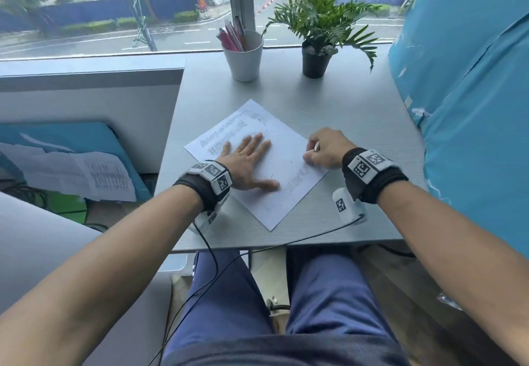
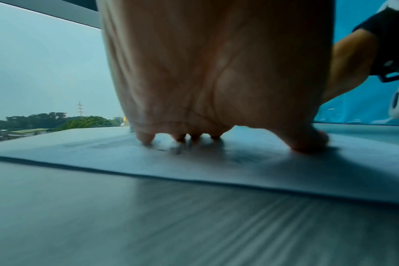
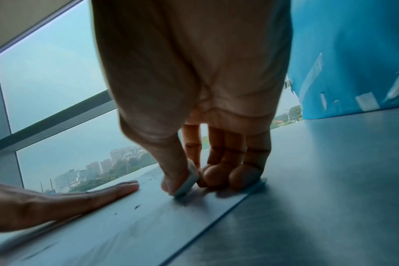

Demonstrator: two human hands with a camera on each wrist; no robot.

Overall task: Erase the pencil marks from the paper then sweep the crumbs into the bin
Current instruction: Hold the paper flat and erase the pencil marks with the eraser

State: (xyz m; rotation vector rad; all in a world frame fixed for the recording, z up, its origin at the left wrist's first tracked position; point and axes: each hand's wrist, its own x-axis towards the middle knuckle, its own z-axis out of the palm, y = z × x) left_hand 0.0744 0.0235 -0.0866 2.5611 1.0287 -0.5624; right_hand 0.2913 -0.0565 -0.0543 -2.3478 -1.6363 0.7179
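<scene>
Your left hand (image 1: 247,162) lies flat with fingers spread, pinning the paper (image 1: 289,194) to the table (image 1: 357,102). Your right hand (image 1: 326,148) pinches a white eraser (image 3: 186,182) at the sheet's right edge. Pencil marks (image 1: 226,136) remain along the far side and crumbs (image 3: 136,207) dot the page. The bin seems out of view.

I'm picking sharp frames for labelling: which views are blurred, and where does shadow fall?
Head view: fairly sharp and daylit, edges bowed by the wide lens. Left wrist view: desk streaked with blur, left hand shadowing the paper. Right wrist view: right hand backlit and dim, eraser soft.
</scene>
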